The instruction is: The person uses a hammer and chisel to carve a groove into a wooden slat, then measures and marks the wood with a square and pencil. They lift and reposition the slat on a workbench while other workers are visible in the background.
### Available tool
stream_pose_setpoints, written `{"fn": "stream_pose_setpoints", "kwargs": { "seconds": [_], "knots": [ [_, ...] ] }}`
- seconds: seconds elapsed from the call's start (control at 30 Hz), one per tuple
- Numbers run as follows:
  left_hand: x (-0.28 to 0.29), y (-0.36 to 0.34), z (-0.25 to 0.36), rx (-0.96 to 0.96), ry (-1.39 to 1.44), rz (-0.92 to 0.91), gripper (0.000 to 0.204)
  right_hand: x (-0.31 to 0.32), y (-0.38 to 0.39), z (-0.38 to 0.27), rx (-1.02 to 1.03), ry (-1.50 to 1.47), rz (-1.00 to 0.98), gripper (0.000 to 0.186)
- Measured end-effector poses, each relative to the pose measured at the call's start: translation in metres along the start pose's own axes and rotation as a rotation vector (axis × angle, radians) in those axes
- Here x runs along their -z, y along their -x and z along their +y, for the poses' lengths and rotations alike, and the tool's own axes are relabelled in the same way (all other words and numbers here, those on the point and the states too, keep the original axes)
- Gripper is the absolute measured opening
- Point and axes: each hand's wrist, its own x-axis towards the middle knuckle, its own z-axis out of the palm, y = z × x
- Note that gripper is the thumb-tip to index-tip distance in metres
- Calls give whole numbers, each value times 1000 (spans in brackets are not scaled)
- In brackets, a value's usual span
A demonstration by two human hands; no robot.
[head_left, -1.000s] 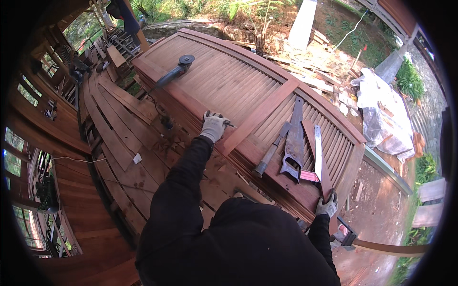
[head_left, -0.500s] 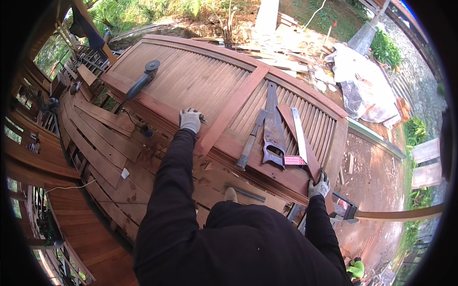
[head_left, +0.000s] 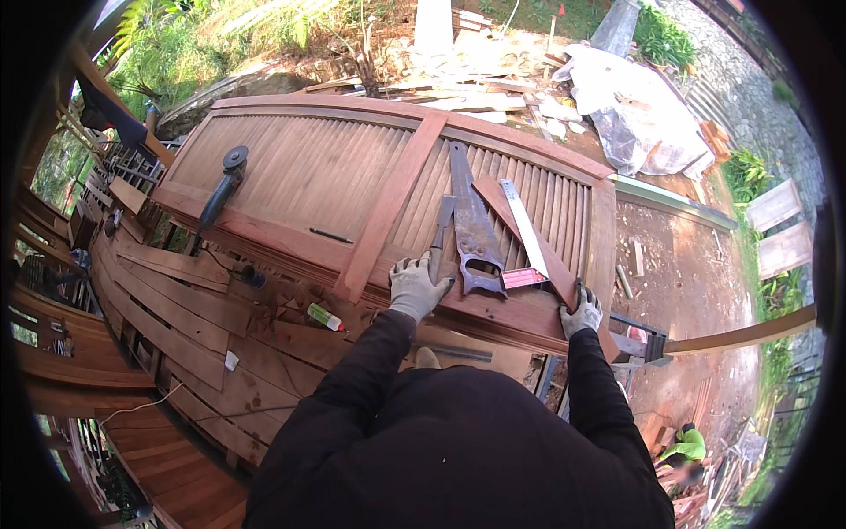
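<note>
My gloved left hand [head_left: 416, 286] lies on the near rail of a louvred wooden panel [head_left: 388, 212], its fingers closed over the handle of a chisel [head_left: 444, 214] whose blade points away. A rusty handsaw [head_left: 477, 234] rests just right of the chisel. At the panel's near right corner, my gloved right hand [head_left: 582, 311] grips the lower end of a reddish wooden strip [head_left: 548, 256]. Along that strip lies a try square [head_left: 527, 225] with a red stock. A thin dark pencil-like stick [head_left: 330, 235] sits on the rail, left of my left hand.
An angle grinder [head_left: 225, 187] lies on the panel's left part. A small green and white bottle [head_left: 326, 317] is on the floor boards [head_left: 185, 304] below. A metal support [head_left: 648, 342] stands by the right corner. Another person [head_left: 686, 445] in green is low at right.
My left hand has moved right along the rail, from beside the dark stick to the chisel handle. My right hand keeps its place on the strip. The whole view has shifted slightly.
</note>
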Motion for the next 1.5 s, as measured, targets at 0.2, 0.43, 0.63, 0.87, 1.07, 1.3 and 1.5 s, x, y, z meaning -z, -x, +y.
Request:
{"fn": "stream_pose_setpoints", "kwargs": {
  "seconds": [0.2,0.43,0.63,0.87,1.07,1.3,1.5],
  "knots": [
    [-20,-29,4,97,-5,-22,72,4,-6,0,-14,37,-23,91],
    [2,4,-2,175,380,133,63,-15,-11,10,51,-41,74,87],
    [26,135,-12,370,854,88,56,13,37,-74,808,-440,310,74],
    [15,296,-5,847,897,202,49,-4,104,-185,1563,-613,-247,63],
    [0,387,-37,1172,1162,524,47,-38,155,-245,1584,-455,-746,52],
    [-4,537,-129,1338,1272,875,33,-273,175,-286,1360,70,-965,44],
    [33,683,-192,1449,1172,1203,35,-324,284,-340,1173,586,-1131,48]
  ]
}}
